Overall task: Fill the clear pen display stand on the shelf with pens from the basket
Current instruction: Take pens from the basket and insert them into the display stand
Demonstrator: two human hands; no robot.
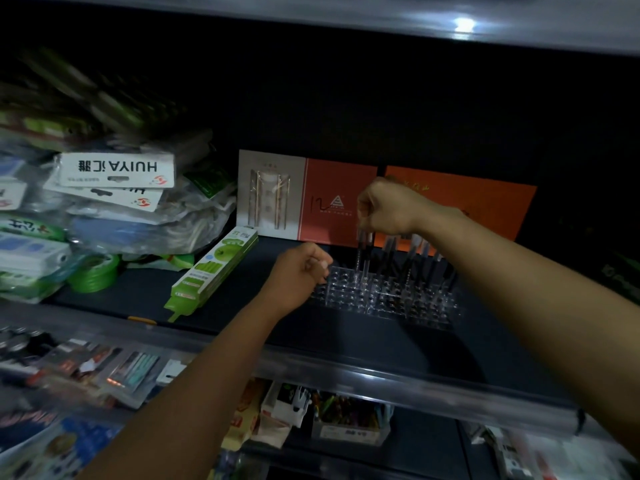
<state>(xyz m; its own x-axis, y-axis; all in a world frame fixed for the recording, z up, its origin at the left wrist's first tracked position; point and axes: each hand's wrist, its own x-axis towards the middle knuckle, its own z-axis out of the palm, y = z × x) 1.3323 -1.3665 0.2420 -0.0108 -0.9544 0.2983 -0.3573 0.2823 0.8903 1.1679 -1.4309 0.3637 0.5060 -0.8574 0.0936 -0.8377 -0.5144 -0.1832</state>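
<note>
Pens, slim, light and rigid, stand upright in the clear stand on the dark shelf. The right hand pinches a few by their upper ends, best for slotting; the left hand, curled closed, steadies the stand's edge.

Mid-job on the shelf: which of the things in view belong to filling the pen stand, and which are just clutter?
Job: clear pen stand; pens held by right hand; left hand at the stand's edge.

Lying about: green tape roll; green apple-print pack; orange boxes; bagged packets.
</note>
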